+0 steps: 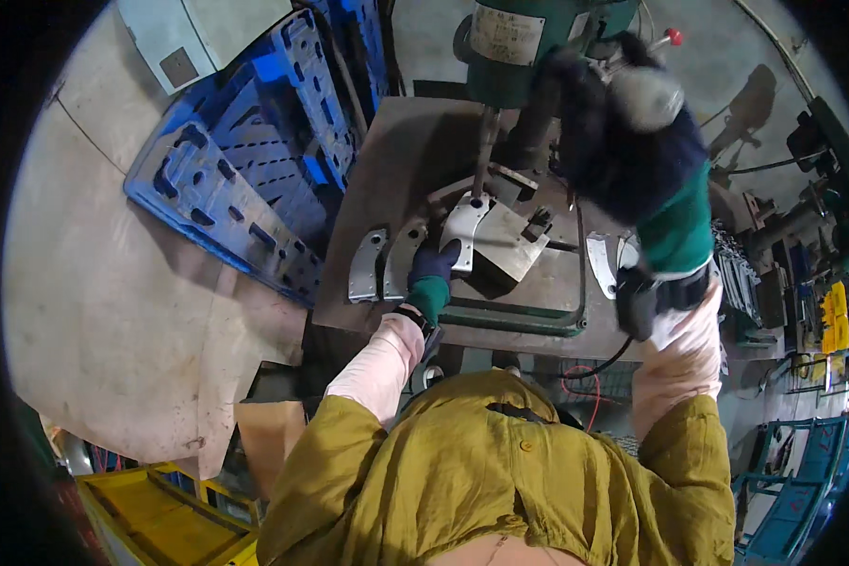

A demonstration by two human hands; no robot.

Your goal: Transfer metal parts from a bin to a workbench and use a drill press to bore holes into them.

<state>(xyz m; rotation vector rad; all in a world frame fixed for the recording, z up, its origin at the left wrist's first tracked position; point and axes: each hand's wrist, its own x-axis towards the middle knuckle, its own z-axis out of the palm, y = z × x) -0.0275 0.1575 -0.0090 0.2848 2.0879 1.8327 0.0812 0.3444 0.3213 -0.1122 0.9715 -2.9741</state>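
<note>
My left hand [434, 262], in a dark glove with a green cuff, grips the near end of a curved metal plate [464, 226]. The plate lies on a block-shaped metal fixture [511, 243], its far end under the drill bit [486, 151] of a green drill press [500, 57]. My right hand [623, 123], gloved the same way, is raised at the right of the press head, closed around the feed lever; its fingers are blurred and partly hidden. A red knob [672, 37] shows just beyond it. Two similar curved plates [367, 266] [404, 259] lie left of my left hand.
The press stands on a brown metal table [387, 141]. Another pale curved piece [600, 264] lies at its right. Blue plastic pallets [226, 198] lean at the left. Many metal parts [734, 274] and yellow bins [834, 316] sit to the right. A black cable [613, 358] hangs by the table's near edge.
</note>
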